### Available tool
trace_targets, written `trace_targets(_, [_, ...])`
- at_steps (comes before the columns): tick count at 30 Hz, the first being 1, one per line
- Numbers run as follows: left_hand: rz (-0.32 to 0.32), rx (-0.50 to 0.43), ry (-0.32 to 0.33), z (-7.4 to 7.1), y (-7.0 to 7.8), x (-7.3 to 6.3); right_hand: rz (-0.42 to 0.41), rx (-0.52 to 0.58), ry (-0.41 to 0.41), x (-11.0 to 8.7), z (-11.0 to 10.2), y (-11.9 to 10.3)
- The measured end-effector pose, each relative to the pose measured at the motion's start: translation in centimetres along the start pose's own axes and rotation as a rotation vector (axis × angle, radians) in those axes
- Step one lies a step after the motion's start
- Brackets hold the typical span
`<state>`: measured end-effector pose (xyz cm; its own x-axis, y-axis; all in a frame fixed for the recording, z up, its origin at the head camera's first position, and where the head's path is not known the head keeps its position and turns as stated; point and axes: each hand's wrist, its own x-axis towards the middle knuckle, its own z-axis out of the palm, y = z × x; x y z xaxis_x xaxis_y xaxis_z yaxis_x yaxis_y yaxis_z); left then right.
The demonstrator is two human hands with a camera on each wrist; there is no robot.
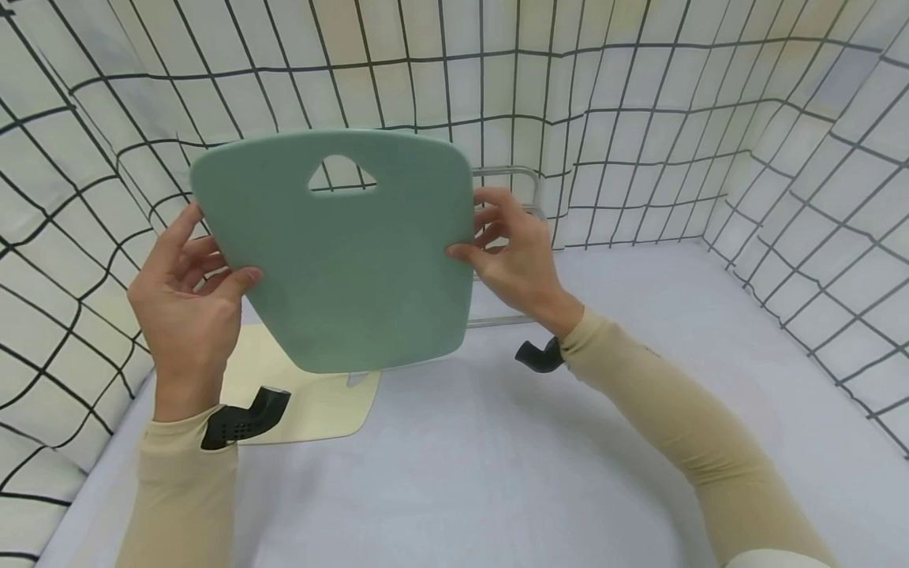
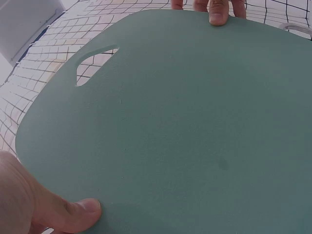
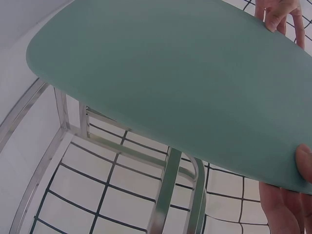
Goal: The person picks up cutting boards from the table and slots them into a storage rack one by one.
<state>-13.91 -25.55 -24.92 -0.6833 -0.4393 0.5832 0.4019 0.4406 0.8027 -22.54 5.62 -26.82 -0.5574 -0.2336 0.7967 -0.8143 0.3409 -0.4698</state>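
A green cutting board (image 1: 355,260) with a cut-out handle hole near its top edge is held up off the table, its broad face turned to the head camera. My left hand (image 1: 195,288) grips its left edge, thumb on the near face and fingers behind. On the opposite edge, my right hand (image 1: 514,252) pinches the board between thumb and fingers. The left wrist view shows the left thumb (image 2: 73,214) flat on the green surface. In the right wrist view the right thumb (image 3: 304,163) presses the face while the fingers sit behind the edge.
A cream cutting board (image 1: 305,410) lies on the white table (image 1: 454,473), partly behind the green one. Behind the green board stands a metal rack (image 3: 168,190), mostly hidden in the head view. Dark wire grid panels (image 1: 625,134) surround the table at the back and sides.
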Motion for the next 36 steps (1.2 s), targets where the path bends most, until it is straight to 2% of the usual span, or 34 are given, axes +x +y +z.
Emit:
trace_targets(25, [0.016, 0.022, 0.02, -0.5, -0.3, 0.5, -0.026, -0.054, 0.0, 0.4, 0.7, -0.3])
trace_targets(36, [-0.015, 0.002, 0.048, -0.9, -0.3, 0.6, -0.022, 0.019, -0.01, 0.7, 1.3, -0.5])
